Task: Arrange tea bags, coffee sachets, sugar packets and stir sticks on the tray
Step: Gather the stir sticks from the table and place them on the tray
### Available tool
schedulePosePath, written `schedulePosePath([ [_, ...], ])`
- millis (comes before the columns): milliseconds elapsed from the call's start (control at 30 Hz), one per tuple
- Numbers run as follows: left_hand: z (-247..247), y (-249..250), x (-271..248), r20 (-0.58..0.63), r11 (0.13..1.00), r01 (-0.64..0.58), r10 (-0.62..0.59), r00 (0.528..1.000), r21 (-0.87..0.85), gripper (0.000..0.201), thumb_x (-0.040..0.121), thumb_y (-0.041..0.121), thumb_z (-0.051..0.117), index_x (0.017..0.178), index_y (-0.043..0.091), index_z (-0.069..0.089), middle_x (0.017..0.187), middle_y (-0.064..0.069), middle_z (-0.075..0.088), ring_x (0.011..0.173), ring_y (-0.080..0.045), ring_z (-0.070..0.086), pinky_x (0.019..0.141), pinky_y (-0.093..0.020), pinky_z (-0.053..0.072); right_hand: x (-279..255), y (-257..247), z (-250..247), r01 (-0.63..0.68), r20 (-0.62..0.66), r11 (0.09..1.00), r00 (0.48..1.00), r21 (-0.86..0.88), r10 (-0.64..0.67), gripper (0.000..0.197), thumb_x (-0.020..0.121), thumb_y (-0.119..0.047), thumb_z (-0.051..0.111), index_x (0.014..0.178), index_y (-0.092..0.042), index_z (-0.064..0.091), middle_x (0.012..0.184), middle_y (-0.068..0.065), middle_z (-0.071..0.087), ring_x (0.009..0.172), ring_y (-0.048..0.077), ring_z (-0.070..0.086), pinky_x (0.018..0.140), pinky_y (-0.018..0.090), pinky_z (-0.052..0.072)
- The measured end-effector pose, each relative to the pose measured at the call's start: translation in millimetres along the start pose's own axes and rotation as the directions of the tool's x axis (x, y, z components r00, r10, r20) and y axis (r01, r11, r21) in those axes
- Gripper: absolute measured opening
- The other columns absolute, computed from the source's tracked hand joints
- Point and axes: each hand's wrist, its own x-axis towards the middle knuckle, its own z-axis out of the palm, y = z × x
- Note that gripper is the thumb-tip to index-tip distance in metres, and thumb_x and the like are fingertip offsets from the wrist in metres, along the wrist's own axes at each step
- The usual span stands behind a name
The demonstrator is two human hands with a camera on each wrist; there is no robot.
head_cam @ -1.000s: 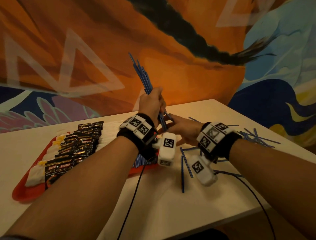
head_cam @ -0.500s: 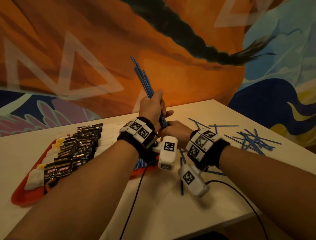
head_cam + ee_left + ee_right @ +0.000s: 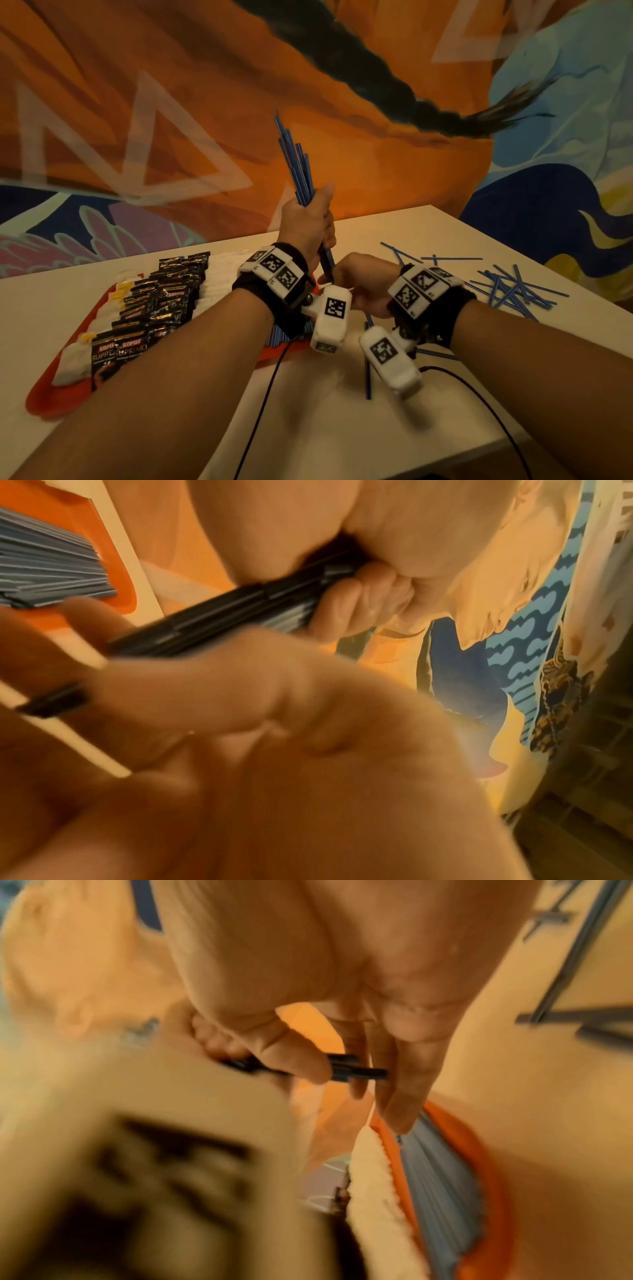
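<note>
My left hand (image 3: 306,224) is fisted around a bundle of stir sticks (image 3: 295,164), thin flat blue strips held near upright, their tops fanning unevenly above the thumb. My right hand (image 3: 363,279) sits just below it, fingers curled, thumb and fingers pinching the bundle's lower ends. More blue sticks (image 3: 512,289) lie scattered, crossing each other, on the smooth pale table (image 3: 308,428) to the right. The red plastic tray (image 3: 44,399) with rounded corners holds a row of glossy black coffee sachets (image 3: 150,308) printed "KOPIKO SUPREMO", white packets (image 3: 73,359) beside them, some with yellow tags, and flat blue sticks (image 3: 441,1185) laid side by side at its near end.
</note>
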Motion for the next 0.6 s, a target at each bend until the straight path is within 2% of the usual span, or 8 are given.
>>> schedulePosePath([
  [67,-1,-4,-3,0.009,1.0,-0.018,0.018,1.0,0.003,0.044,0.099,0.027,0.059,0.064,0.017,0.035,0.047,0.001,0.026,0.037,-0.016,0.024,0.04,-0.021,0.026,3,-2,-3,0.001,0.053,0.988,0.999,0.155,-0.01,0.033,0.06,0.004,0.042,0.09,-0.003,0.053,0.097,0.017,0.054,0.09,0.033,0.055,0.075,0.037,0.056],
  [100,-1,-5,-4,0.009,1.0,-0.025,0.025,1.0,0.001,0.043,0.099,0.027,0.06,0.064,0.017,0.036,0.046,0.001,0.028,0.037,-0.016,0.025,0.041,-0.022,0.027,4,-3,-3,0.002,0.062,0.982,0.998,0.19,-0.014,0.034,0.057,0.004,0.041,0.088,-0.003,0.053,0.099,0.017,0.054,0.092,0.034,0.054,0.081,0.04,0.056],
  [200,-2,-6,-7,0.006,0.999,-0.039,0.039,0.999,0.0,0.043,0.098,0.028,0.06,0.064,0.016,0.037,0.046,0.0,0.03,0.036,-0.017,0.028,0.041,-0.023,0.028,4,-7,-2,0.015,0.071,0.983,0.997,0.183,-0.029,0.029,0.065,0.008,0.035,0.084,-0.002,0.054,0.096,0.018,0.055,0.094,0.036,0.056,0.092,0.045,0.053],
  [333,-6,-5,-8,0.014,0.999,-0.047,0.047,0.999,-0.005,0.043,0.098,0.028,0.06,0.064,0.017,0.038,0.045,0.001,0.031,0.035,-0.016,0.028,0.04,-0.021,0.027,1,-9,3,0.027,0.091,0.978,0.995,0.205,-0.047,0.031,0.072,0.013,0.029,0.083,-0.001,0.053,0.083,0.016,0.056,0.083,0.034,0.058,0.081,0.043,0.057],
  [467,-13,-3,-9,0.014,0.999,-0.049,0.049,0.999,-0.006,0.041,0.098,0.031,0.061,0.066,0.018,0.038,0.045,0.002,0.032,0.036,-0.015,0.028,0.039,-0.02,0.028,3,-11,8,0.019,0.112,0.969,0.993,0.248,-0.048,0.042,0.063,0.012,0.031,0.097,-0.001,0.05,0.101,0.021,0.047,0.095,0.038,0.053,0.089,0.046,0.056],
  [533,-16,-1,-9,0.021,0.998,-0.059,0.059,0.998,-0.008,0.04,0.098,0.031,0.06,0.068,0.017,0.038,0.046,0.002,0.031,0.036,-0.015,0.027,0.039,-0.021,0.027,5,-12,11,0.015,0.122,0.957,0.991,0.288,-0.053,0.045,0.062,0.012,0.032,0.1,-0.001,0.051,0.103,0.022,0.047,0.095,0.039,0.054,0.087,0.047,0.057],
  [600,-19,0,-9,0.031,0.998,-0.067,0.067,0.997,-0.005,0.039,0.098,0.031,0.06,0.069,0.017,0.037,0.047,0.001,0.029,0.036,-0.015,0.025,0.038,-0.021,0.024,2,-13,15,0.02,0.122,0.972,0.991,0.235,-0.05,0.043,0.066,0.012,0.032,0.102,0.0,0.054,0.104,0.023,0.051,0.094,0.039,0.058,0.082,0.045,0.058],
])
